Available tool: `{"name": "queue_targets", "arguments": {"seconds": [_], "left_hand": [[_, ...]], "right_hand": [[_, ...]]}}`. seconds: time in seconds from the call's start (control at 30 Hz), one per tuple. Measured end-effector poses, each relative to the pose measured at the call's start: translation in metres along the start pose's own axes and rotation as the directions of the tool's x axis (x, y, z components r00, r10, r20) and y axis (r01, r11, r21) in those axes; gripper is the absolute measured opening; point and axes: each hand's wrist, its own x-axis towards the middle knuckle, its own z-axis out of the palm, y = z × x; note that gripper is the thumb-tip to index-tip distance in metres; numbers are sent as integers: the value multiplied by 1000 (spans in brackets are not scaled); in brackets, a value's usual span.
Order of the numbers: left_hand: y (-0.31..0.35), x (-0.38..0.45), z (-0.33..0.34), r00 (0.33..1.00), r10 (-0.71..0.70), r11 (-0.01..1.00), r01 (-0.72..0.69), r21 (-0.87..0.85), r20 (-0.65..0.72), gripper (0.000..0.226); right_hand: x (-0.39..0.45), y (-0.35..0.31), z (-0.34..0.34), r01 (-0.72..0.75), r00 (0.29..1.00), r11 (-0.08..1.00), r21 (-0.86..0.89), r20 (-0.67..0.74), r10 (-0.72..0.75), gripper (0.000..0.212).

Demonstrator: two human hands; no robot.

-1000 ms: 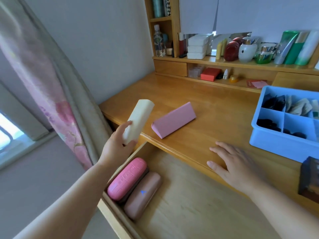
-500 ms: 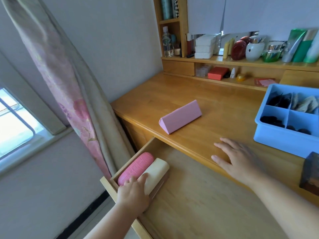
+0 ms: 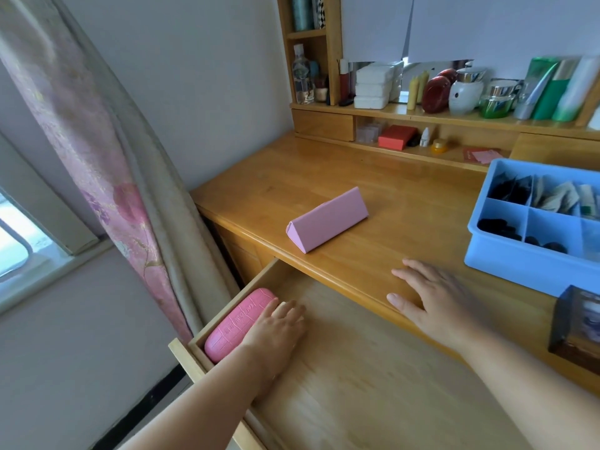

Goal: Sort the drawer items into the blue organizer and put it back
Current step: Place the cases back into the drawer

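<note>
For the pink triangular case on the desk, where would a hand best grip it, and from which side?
Judging by its shape, from above, across the middle of its length: the triangular case lies on one flat face with its ridge up, so thumb and fingers can pinch the two sloping faces. The desk around it looks bare, so either hand could come down. The right hand, flat on the desk edge, is nearer.

Plain pale wall [image 3: 207, 92] behind wooden desk [image 3: 406, 203]. Floral pink curtain [image 3: 97, 164] with beige lining hangs at left, reaching down beside desk's corner. Window [image 3: 13, 248] at far left, bright daylight coming through. Wooden shelf unit [image 3: 422, 112] along desk's back, crowded with bottles and jars. Dark baseboard [image 3: 146, 407] below wall.
</note>
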Motion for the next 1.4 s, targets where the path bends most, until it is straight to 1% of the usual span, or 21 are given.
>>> {"name": "queue_targets", "arguments": {"seconds": [0.07,0.17,0.23,0.27,0.3,0.37,0.4,0.43,0.5,0.57,0.6,0.67,0.77,0.87,0.93,1.0,1.07,1.1,1.2,1.27,1.4], "left_hand": [[-4,6,-1,998,-41,999,40,-25,-38,41],[0,2,-1,997,-54,996,57,-71,46,46],[-1,-2,-11,991,-136,957,133,-257,8,49],[-5,-3,-22,972,-211,907,156,-390,-103,43],[-9,-1,-35,922,-288,862,131,-491,-260,32],[-22,12,-60,759,-382,847,60,-528,-527,21],[-28,23,-72,695,-412,845,49,-532,-589,27],[-33,38,-85,675,-442,834,68,-547,-590,38],[-39,74,-104,739,-519,747,149,-647,-429,65],[-47,107,-115,817,-569,569,308,-762,-94,80],[-51,119,-117,829,-557,497,376,-782,44,78],[-60,132,-115,845,-515,477,421,-771,142,65],[-63,130,-108,859,-506,506,371,-779,80,55],[-54,98,-99,856,-516,465,261,-846,-20,52],[-51,62,-94,897,-438,377,133,-917,-50,51],[-51,24,-98,956,-283,300,16,-954,-73,53],[-51,-6,-105,989,-113,321,-53,-945,-94,58],[-50,-17,-106,996,-40,350,-60,-935,-79,60],[-45,-37,-99,997,74,457,-13,-889,24,63],[-41,-41,-82,1000,7,526,18,-851,26,64],[-39,-48,-21,949,-300,594,103,-798,-100,56]], "right_hand": [[1,1,0,3,1000,1000,-6,0,-3,62],[0,2,2,3,1000,1000,-8,-11,-3,62],[0,1,2,5,1000,1000,-12,-18,-5,63],[0,1,2,8,1000,1000,-14,-21,-8,63],[1,1,2,9,1000,1000,-16,-22,-10,64],[1,0,2,9,1000,1000,-14,-24,-9,64],[1,-1,2,10,999,1000,-14,-32,-10,63],[1,-1,2,12,999,1000,-19,-40,-12,62],[0,-2,2,15,999,999,-31,-51,-17,61],[0,-2,2,16,998,999,-27,-53,-18,61],[0,-1,2,18,998,1000,-24,-58,-20,61],[0,-1,4,24,997,1000,-16,-72,-25,61],[1,1,4,29,996,1000,9,-83,-28,61],[-1,0,1,48,995,998,51,-85,-44,60],[-6,-3,-3,29,986,966,255,-165,14,60],[-12,-15,-10,6,974,824,567,-190,124,65],[-20,-34,-17,8,992,619,785,-85,96,70],[-25,-43,-18,2,999,575,818,-32,42,69],[-46,-62,-7,-82,987,571,817,147,-68,60],[-61,-64,14,-230,967,452,862,253,10,54],[-80,-57,68,-410,897,304,860,319,307,37]]}}
